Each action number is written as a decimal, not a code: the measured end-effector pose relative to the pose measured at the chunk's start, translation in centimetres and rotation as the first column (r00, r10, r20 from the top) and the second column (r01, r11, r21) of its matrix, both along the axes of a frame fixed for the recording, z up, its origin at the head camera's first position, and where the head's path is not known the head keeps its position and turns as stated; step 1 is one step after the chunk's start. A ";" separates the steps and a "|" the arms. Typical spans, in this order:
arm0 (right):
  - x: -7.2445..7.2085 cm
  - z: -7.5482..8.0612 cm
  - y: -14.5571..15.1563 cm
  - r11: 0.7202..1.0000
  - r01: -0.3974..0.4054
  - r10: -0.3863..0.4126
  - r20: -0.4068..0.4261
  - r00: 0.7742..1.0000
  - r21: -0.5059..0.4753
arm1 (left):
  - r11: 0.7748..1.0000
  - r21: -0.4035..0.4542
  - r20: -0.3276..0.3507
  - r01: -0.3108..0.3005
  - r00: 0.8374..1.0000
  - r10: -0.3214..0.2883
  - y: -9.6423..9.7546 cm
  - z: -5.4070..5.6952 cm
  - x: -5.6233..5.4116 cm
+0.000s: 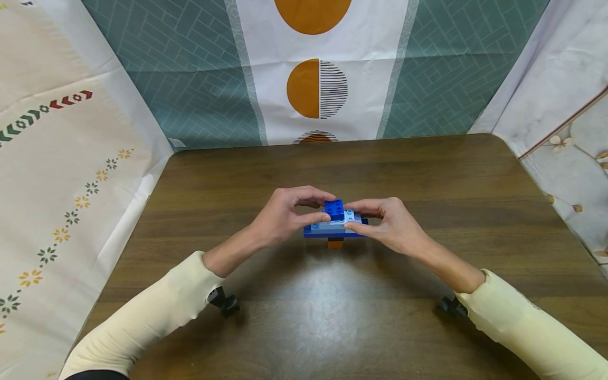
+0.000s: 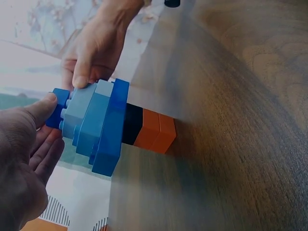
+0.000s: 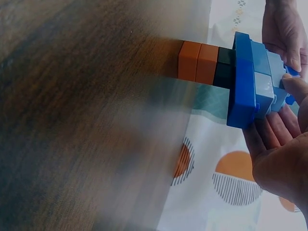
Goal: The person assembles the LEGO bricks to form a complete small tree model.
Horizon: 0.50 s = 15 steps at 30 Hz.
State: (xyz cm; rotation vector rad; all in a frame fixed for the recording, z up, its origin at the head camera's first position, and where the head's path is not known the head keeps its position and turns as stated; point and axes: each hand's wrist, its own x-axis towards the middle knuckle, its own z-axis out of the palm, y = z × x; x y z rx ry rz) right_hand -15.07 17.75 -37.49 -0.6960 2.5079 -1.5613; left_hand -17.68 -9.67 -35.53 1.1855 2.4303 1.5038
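A tower of toy building bricks point(image 1: 328, 227) stands upright near the middle of the table. Its base is two orange bricks point(image 2: 159, 132) with a black brick point(image 2: 133, 124) above them. Wider layers rest on that stem: a long blue brick point(image 3: 243, 86) below, light blue bricks point(image 2: 91, 113) over it. At the top is a small blue brick point(image 1: 334, 209), pinched between thumb and fingers of my left hand point(image 1: 287, 214). My right hand point(image 1: 394, 224) grips the upper light blue layer from the right side, thumb in front and fingers behind.
The brown wooden table point(image 1: 228, 174) reaches back to a patterned cloth point(image 1: 199, 79). More printed cloth hangs at the left point(image 1: 62, 174) and right. A black wrist device point(image 1: 223, 302) is attached below the left sleeve, another point(image 1: 453, 306) at the right sleeve.
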 end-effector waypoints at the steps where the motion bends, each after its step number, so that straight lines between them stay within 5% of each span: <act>1: 0.0 0.0 0.0 1.000 0.000 0.000 0.000 1.000 0.001 | 1.000 -0.001 0.002 0.002 1.000 -0.002 0.0 0.0 0.0; 15: -0.1 0.0 0.0 1.000 0.001 -0.001 -0.020 1.000 0.012 | 0.998 -0.034 0.014 0.051 0.999 -0.050 0.0 0.4 -0.2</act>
